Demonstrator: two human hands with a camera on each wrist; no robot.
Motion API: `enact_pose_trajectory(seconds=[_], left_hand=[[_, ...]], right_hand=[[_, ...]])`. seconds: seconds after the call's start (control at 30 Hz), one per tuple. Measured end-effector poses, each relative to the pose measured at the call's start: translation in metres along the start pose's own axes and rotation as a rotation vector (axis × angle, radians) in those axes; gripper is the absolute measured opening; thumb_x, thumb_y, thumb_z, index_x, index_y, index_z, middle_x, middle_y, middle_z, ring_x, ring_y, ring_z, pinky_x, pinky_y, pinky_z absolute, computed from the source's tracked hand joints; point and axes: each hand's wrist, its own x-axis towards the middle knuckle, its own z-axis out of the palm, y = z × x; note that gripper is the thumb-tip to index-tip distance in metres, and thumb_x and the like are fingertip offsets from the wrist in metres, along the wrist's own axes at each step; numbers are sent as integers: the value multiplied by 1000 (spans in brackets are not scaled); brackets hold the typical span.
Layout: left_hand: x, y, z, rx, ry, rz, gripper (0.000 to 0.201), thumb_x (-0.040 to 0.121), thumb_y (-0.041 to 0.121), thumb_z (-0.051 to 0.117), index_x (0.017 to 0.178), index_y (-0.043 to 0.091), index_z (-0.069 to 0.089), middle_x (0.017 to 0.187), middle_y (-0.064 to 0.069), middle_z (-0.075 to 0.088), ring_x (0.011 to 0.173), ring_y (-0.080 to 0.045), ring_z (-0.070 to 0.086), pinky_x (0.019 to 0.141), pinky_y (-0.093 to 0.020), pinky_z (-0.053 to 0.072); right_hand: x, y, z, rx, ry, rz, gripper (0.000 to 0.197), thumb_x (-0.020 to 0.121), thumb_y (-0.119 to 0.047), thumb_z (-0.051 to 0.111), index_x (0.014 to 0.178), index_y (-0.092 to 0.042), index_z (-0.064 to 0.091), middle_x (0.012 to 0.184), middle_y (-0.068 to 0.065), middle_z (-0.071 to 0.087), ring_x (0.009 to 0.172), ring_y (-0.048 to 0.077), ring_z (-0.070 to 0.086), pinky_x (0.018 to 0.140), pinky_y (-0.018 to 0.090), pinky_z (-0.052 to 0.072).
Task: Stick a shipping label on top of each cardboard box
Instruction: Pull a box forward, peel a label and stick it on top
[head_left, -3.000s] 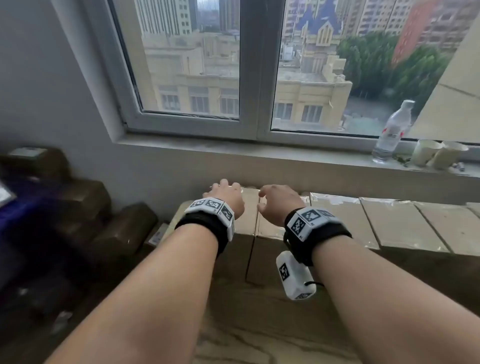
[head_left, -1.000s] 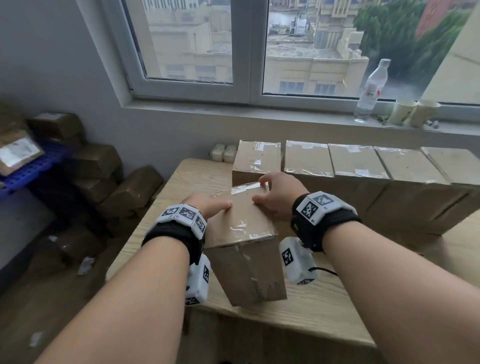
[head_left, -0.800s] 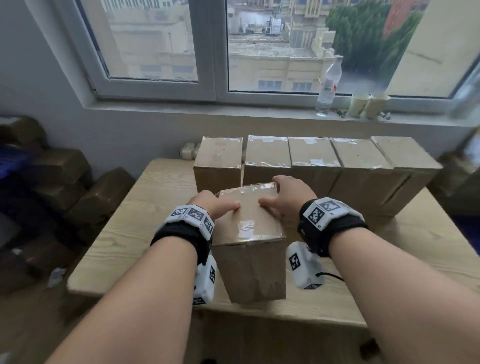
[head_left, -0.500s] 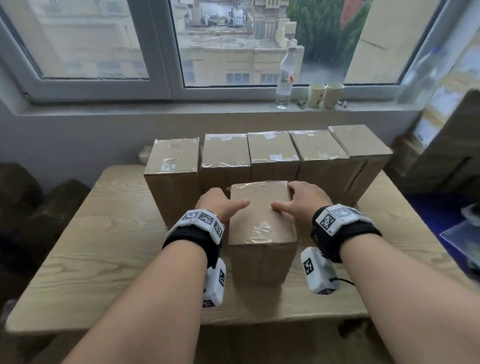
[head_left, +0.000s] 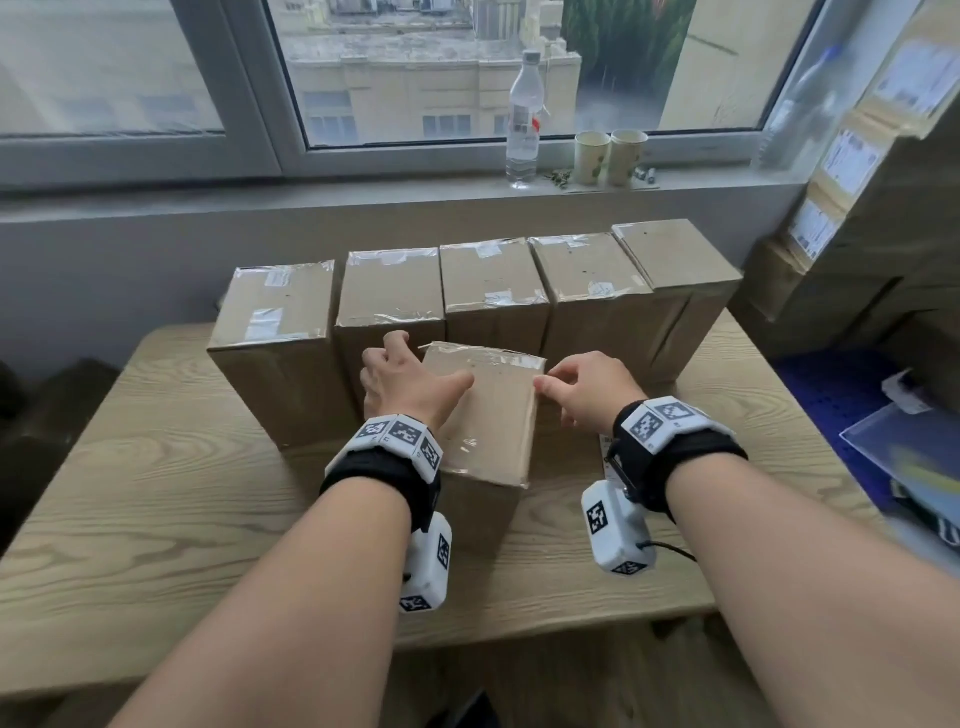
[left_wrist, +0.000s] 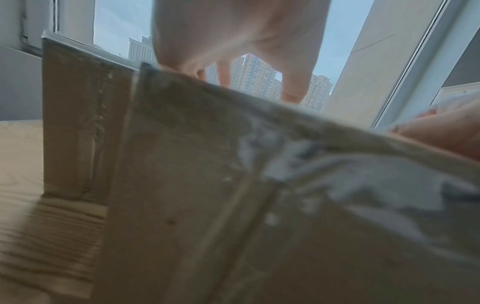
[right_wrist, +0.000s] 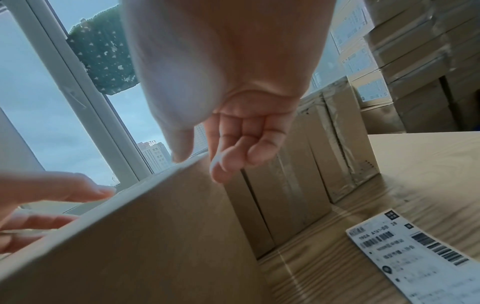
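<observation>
A taped cardboard box (head_left: 493, 410) stands on the wooden table (head_left: 156, 493) just in front of a row of several similar boxes (head_left: 493, 275). My left hand (head_left: 415, 374) holds the front box at its left top edge, thumb lying across the top. My right hand (head_left: 558, 382) is at the right top edge; in the right wrist view its thumb (right_wrist: 182, 152) touches the edge and the fingers (right_wrist: 228, 162) hang loosely curled off the box side (right_wrist: 155, 226). A white shipping label (right_wrist: 415, 257) lies flat on the table right of the box.
A water bottle (head_left: 523, 119) and two paper cups (head_left: 610, 156) stand on the window sill behind the row. Stacked labelled cartons (head_left: 857, 182) rise at the right, with a blue crate (head_left: 841, 395) below them. Dark parcels lie on the floor at left.
The box came forward out of the row and now stands on the table. My right fingers have loosened from its side. My view has swung to the right.
</observation>
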Motion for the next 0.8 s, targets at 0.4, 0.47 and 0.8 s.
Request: enact_pose_trajectory(seconds=[0.4,0.47,0.8], left_hand=[[-13,32,47,-66,-199,-170,112,59,70,73,149,34,17,150,-9,36,136,-32,38,113,-44,31],[-11,34,49,-129,-193,-179,110,59,66,77,147,32,21,148,-5,40,134,-28,41,111,-40,33],[-3,38,53,-199,-154,-184,98,55,59,84,135,32,35,124,5,51,113,-18,51,101,-36,43]], right_hand=[[13,109,-3,-111,-40,179,20,89,-36,58,97,-24,72,104,2,72,98,25,65,84,30,50],[17,124,5,-135,-60,193,20,88,-34,59,96,-22,72,103,5,72,98,27,65,85,32,52],[47,164,49,-176,-128,212,35,82,-23,69,117,-20,66,119,8,66,110,30,62,92,36,52]])
